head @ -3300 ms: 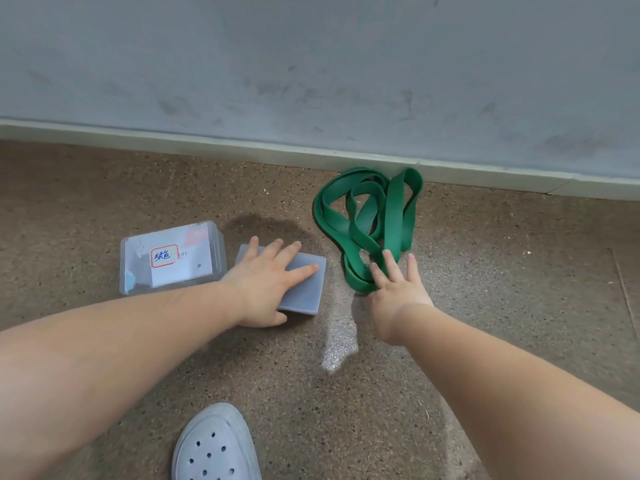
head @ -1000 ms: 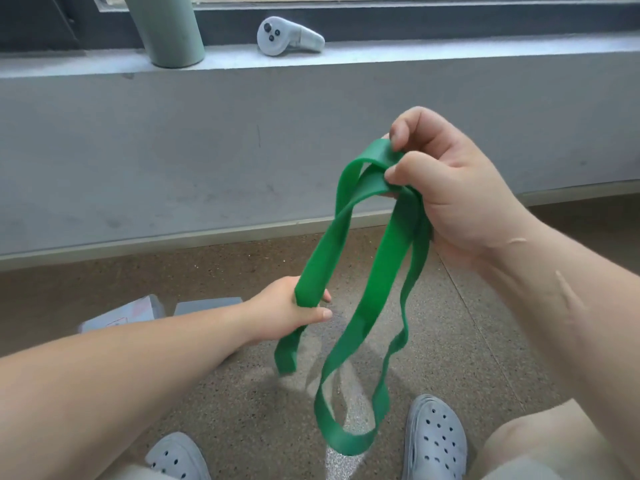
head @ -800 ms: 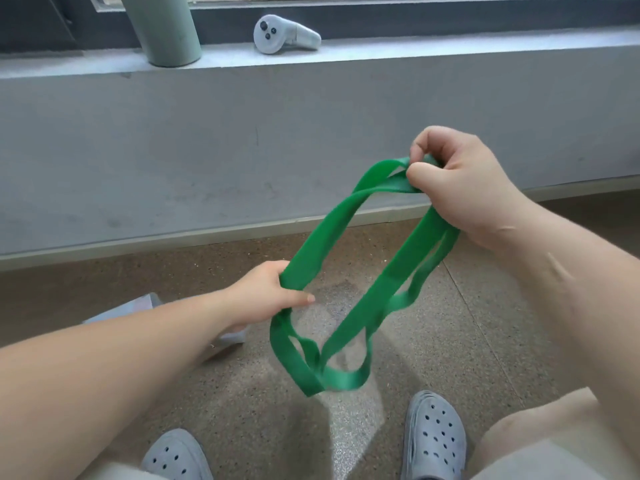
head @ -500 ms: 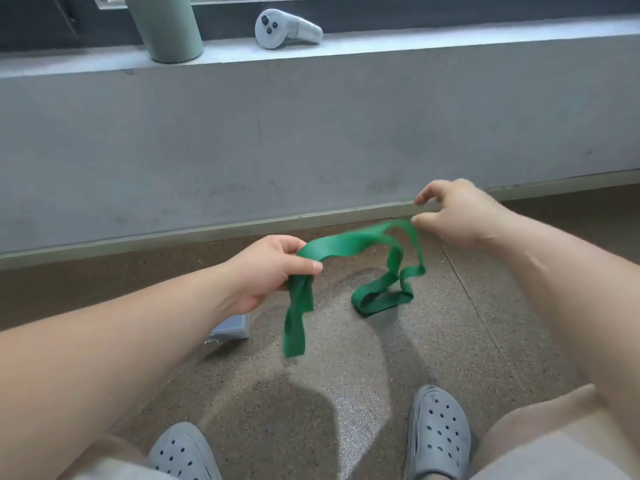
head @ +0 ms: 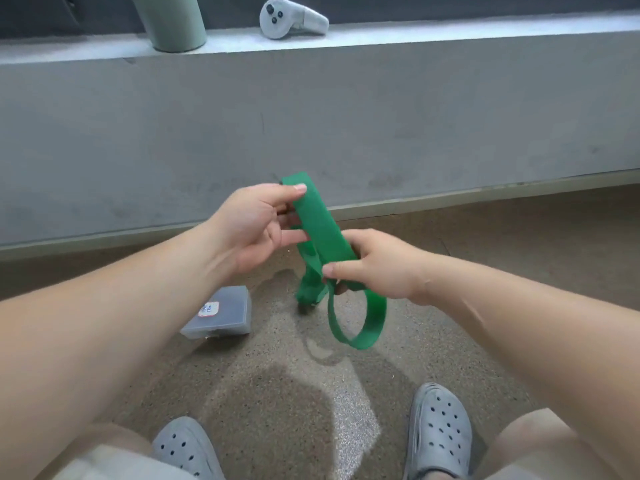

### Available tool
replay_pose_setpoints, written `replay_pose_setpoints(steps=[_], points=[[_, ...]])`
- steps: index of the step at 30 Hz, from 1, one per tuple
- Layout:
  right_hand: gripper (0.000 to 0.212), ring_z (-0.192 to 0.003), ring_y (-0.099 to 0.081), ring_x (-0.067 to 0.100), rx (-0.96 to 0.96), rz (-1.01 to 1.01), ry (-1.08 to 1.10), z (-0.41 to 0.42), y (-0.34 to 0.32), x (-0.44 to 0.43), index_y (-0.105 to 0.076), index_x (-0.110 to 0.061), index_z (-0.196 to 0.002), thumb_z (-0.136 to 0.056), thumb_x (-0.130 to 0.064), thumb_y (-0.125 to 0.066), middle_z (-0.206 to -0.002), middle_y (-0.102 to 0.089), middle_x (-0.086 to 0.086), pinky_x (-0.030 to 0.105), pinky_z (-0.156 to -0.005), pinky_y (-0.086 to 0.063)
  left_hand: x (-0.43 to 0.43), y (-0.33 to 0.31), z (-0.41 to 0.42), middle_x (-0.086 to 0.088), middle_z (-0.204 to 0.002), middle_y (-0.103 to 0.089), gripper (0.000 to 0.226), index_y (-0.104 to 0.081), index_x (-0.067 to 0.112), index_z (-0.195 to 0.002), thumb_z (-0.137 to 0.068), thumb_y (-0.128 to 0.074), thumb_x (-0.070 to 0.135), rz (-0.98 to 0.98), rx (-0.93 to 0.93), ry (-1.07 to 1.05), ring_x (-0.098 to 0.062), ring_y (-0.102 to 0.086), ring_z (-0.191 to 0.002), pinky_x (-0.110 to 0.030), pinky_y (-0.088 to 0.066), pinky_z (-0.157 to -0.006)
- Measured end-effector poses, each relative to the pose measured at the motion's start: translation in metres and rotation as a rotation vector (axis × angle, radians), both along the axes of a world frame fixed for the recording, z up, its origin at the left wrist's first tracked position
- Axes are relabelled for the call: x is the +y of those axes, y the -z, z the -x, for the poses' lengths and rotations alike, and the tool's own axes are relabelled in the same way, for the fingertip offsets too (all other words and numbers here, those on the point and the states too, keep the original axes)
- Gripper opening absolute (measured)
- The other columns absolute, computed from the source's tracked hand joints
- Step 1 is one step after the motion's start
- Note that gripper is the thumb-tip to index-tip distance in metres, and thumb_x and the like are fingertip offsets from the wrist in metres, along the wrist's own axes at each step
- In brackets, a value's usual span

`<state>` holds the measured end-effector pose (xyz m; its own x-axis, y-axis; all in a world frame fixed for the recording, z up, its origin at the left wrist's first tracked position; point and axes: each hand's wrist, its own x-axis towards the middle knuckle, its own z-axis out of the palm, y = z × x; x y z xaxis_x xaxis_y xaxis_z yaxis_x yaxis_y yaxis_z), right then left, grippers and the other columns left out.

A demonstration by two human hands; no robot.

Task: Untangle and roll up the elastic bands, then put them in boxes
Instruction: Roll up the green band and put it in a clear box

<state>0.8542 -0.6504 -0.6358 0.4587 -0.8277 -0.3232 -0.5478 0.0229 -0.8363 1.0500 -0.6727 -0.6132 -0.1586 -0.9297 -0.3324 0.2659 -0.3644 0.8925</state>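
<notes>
A wide green elastic band (head: 320, 230) hangs in the air in front of me, held by both hands. My left hand (head: 256, 226) pinches its upper end between thumb and fingers. My right hand (head: 377, 265) grips it lower down, fingers curled round the strap. Below my right hand a loop of the band (head: 360, 323) dangles above the floor. A clear plastic box with a labelled lid (head: 221, 315) lies on the floor under my left forearm.
A grey wall with a ledge runs across the back; a green cylinder (head: 169, 22) and a white hand controller (head: 291, 19) stand on the ledge. My two grey clogs (head: 440, 431) (head: 187, 448) rest on the speckled brown floor.
The band came off the floor into both hands. Over the last second my hands drew together, my right hand dropped from high up, and the band now lies folded into shorter lengths.
</notes>
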Motion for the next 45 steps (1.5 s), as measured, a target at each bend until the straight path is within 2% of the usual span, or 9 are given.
replay_pose_setpoints(steps=[6,13,21,24,29,31,34,38,45], points=[[0.018,-0.076,-0.074,0.03,-0.665,-0.154,0.441,-0.003,-0.045,-0.008,-0.062,0.0,-0.109,-0.104,-0.016,-0.054,-0.1,-0.072,0.026,0.044,-0.076,-0.063,0.011,0.001,-0.006,0.001,-0.111,-0.073,0.05,-0.071,0.029,-0.12,-0.082,-0.061,0.061,0.078,-0.381,0.367,-0.022,-0.062,-0.1,-0.041,-0.048,-0.084],[0.026,-0.087,-0.075,0.042,-1.085,-0.103,0.956,0.007,-0.073,-0.023,-0.058,0.004,-0.114,-0.102,-0.018,-0.059,-0.095,-0.072,0.025,0.046,-0.071,-0.063,0.023,0.008,0.003,-0.009,-0.101,-0.076,0.033,-0.062,0.014,-0.116,-0.087,-0.07,0.002,0.192,-0.438,0.369,-0.032,-0.073,-0.097,-0.045,-0.054,-0.083],[0.023,-0.079,-0.076,0.039,-1.25,-0.203,1.056,0.02,-0.075,-0.025,-0.062,0.002,-0.106,-0.104,-0.02,-0.054,-0.099,-0.072,0.026,0.045,-0.07,-0.064,0.028,-0.005,0.007,-0.001,-0.121,-0.073,0.026,-0.07,0.017,-0.116,-0.09,-0.068,0.012,0.295,-0.303,0.357,-0.016,-0.067,-0.114,-0.033,-0.05,-0.093],[0.026,-0.074,-0.075,0.033,-0.929,-0.213,0.977,0.025,-0.063,-0.027,-0.062,-0.004,-0.107,-0.104,-0.028,-0.054,-0.097,-0.072,0.023,0.041,-0.065,-0.064,0.024,-0.011,0.011,0.002,-0.111,-0.075,0.022,-0.07,0.021,-0.111,-0.091,-0.062,0.014,0.42,-0.234,0.184,-0.013,-0.067,-0.101,-0.037,-0.051,-0.093],[0.069,-0.066,-0.074,0.025,0.781,-0.027,0.061,0.053,-0.029,-0.026,-0.071,-0.004,-0.089,-0.089,-0.071,-0.053,-0.073,-0.075,0.008,0.039,-0.068,-0.063,0.01,-0.019,-0.007,0.004,-0.14,-0.053,0.017,-0.073,0.015,-0.11,-0.095,-0.065,0.013,0.587,-0.566,-0.014,-0.005,-0.052,-0.127,-0.027,-0.037,-0.11],[0.072,-0.088,-0.074,0.022,0.967,0.13,-0.117,0.05,-0.021,-0.027,-0.073,-0.01,-0.106,-0.083,-0.076,-0.055,-0.096,-0.077,0.003,0.041,-0.085,-0.061,0.01,-0.017,-0.011,-0.001,-0.133,-0.059,0.014,-0.071,0.005,-0.108,-0.096,-0.064,0.009,0.585,-0.641,0.057,-0.005,-0.057,-0.119,-0.028,-0.042,-0.105],[0.065,-0.116,-0.062,0.013,0.505,0.275,-0.041,0.036,-0.032,-0.025,-0.063,-0.026,-0.128,-0.079,-0.069,-0.066,-0.127,-0.066,-0.008,0.037,-0.104,-0.05,0.015,-0.028,-0.007,-0.028,-0.103,-0.067,0.022,-0.066,-0.006,-0.107,-0.094,-0.063,0.011,0.624,-0.528,0.081,-0.017,-0.063,-0.093,-0.042,-0.055,-0.088],[0.05,-0.124,-0.061,0.01,-0.206,0.324,0.037,0.01,-0.06,-0.018,-0.067,-0.025,-0.119,-0.08,-0.055,-0.076,-0.125,-0.07,-0.008,0.039,-0.109,-0.046,0.015,-0.061,0.0,-0.039,-0.12,-0.059,0.018,-0.063,0.001,-0.107,-0.093,-0.058,0.011,0.681,-0.239,0.004,-0.034,-0.065,-0.101,-0.048,-0.059,-0.087],[0.009,-0.087,-0.073,0.018,-0.459,0.353,0.174,-0.014,-0.07,-0.012,-0.058,-0.008,-0.105,-0.099,-0.012,-0.063,-0.086,-0.075,0.004,0.036,-0.092,-0.057,0.007,-0.076,-0.001,-0.029,-0.118,-0.062,0.016,-0.065,0.01,-0.108,-0.098,-0.055,0.017,0.667,-0.115,-0.056,-0.03,-0.061,-0.101,-0.043,-0.055,-0.086]])
